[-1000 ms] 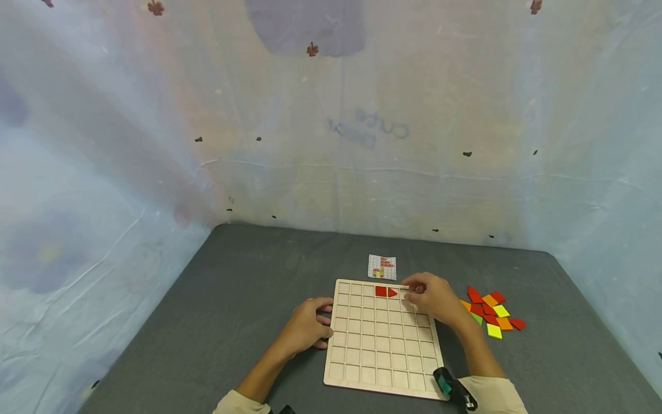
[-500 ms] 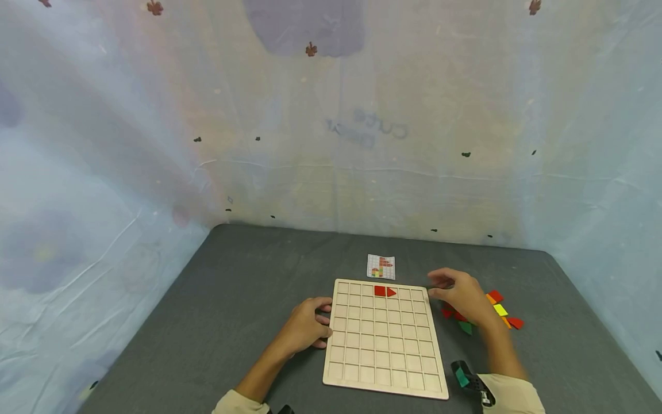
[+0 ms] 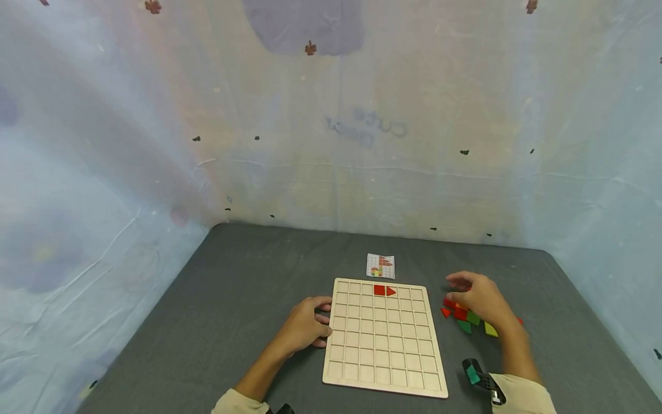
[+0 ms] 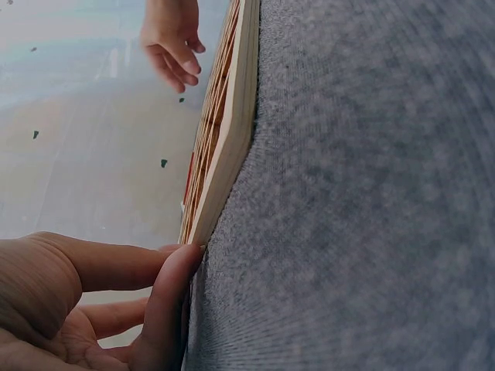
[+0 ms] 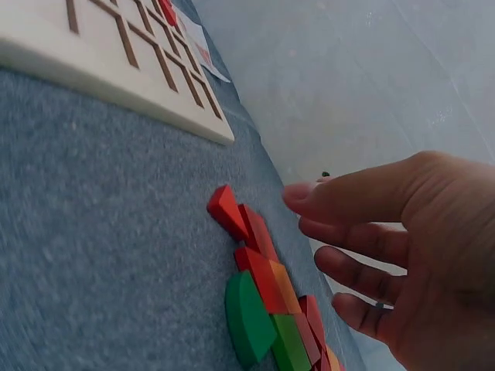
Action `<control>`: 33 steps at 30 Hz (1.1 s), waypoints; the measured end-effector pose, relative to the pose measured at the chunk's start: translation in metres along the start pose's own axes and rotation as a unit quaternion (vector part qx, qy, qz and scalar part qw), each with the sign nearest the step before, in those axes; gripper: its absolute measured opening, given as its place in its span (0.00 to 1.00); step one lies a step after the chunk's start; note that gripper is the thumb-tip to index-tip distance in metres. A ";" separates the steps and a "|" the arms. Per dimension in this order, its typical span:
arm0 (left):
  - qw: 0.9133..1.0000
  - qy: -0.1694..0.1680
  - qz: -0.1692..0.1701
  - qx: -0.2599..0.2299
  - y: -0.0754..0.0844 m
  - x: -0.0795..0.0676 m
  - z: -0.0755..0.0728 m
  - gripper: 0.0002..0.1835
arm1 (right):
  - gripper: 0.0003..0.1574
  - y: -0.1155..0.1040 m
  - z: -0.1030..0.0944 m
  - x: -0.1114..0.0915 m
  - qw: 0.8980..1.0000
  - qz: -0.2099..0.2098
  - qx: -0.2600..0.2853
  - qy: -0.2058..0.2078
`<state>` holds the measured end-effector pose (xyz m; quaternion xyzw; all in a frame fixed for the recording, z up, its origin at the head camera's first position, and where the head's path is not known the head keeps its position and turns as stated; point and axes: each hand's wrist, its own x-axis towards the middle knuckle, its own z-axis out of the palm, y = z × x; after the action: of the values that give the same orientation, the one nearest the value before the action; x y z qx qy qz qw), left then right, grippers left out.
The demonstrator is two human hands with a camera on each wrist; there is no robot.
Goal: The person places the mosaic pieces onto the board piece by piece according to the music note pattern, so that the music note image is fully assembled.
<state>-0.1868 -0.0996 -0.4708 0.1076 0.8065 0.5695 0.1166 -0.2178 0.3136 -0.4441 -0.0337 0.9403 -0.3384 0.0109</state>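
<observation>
My left hand [image 3: 304, 325] rests at the left edge of a pale wooden grid board [image 3: 382, 347], its fingertips touching the rim; the left wrist view shows them against the board's side [image 4: 241, 108]. Near the board's far edge lie a red square tile [image 3: 380, 290] and a red triangular tile [image 3: 391, 291], side by side. To the right, my right hand [image 3: 482, 299] hovers over a cluster of coloured tiles, fingers loosely bent and holding nothing. Under it show a small red triangular tile [image 5: 227, 212], a red tile [image 5: 260, 278] and a dark green quarter-round tile [image 5: 249, 321]. The hand covers part of the cluster.
A small printed card [image 3: 380, 266] with a coloured grid pattern lies beyond the board. Everything sits on a grey cloth-covered table [image 3: 269, 259]. A pale patterned curtain [image 3: 331, 195] hangs behind the table and on its sides.
My right hand has moved from above the board's far right corner rightward to over the loose tiles. My left hand, the board and its two red tiles have stayed put.
</observation>
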 end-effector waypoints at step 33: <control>1.000 0.006 0.001 0.000 0.003 -0.001 0.001 0.36 | 0.20 0.011 -0.002 0.004 0.998 0.014 -0.042 -0.043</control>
<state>-0.1855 -0.0986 -0.4683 0.1047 0.8069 0.5707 0.1110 -0.2223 0.3231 -0.4499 -0.0356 0.9527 -0.2969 0.0549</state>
